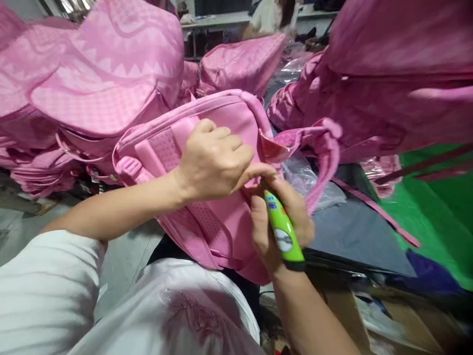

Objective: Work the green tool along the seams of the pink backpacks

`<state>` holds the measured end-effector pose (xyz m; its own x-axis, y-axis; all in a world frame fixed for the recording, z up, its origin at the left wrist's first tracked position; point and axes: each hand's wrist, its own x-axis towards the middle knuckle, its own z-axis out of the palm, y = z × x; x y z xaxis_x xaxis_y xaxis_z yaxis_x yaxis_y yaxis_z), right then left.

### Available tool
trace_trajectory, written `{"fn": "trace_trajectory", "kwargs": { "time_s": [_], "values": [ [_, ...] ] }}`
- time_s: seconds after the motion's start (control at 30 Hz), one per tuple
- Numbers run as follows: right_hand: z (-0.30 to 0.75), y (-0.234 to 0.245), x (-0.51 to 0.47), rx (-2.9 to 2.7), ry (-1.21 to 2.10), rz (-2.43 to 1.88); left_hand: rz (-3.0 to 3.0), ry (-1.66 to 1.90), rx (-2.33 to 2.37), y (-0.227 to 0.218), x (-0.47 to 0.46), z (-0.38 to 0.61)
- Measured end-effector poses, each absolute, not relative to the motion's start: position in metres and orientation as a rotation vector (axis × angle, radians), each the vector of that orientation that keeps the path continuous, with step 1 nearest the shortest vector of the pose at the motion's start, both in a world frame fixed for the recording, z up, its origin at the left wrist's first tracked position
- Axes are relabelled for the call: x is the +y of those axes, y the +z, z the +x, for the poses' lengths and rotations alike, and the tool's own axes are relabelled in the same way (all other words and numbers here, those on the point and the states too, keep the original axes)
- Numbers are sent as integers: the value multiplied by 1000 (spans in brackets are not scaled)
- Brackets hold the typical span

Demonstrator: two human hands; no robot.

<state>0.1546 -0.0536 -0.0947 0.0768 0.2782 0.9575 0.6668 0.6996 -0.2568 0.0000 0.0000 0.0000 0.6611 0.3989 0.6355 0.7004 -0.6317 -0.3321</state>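
Observation:
A pink backpack (229,121) lies tilted in front of me with its padded back panel facing up. My left hand (218,160) is closed in a fist over the panel; what its fingers hold is hidden. Beside it, my right hand (284,212) grips a bright green pen-shaped tool (279,222) with a black butt end, its tip hidden at the fingers. Both hands meet near the bag's right side. Just above them sits a glossy red-pink flap (272,149). A shoulder strap (321,172) loops out to the right.
More pink backpacks (111,64) are piled at the left and behind, and a large one (388,98) stands at the right. Clear plastic wrap (310,180) lies on the dark table (354,236). Green flooring (439,212) shows at right. Another person (266,19) is in the background.

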Motion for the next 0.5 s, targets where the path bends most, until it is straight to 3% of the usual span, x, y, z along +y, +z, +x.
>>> {"fn": "trace_trajectory", "kwargs": {
  "time_s": [0.3, 0.5],
  "values": [
    [131, -172, -24, -1870, 91, -773, -2698, -329, -1243, -91, -3, -98],
    [116, -180, -10, -1932, -57, -881, -2569, -608, -786, -126, 19, -114]
  ]
}}
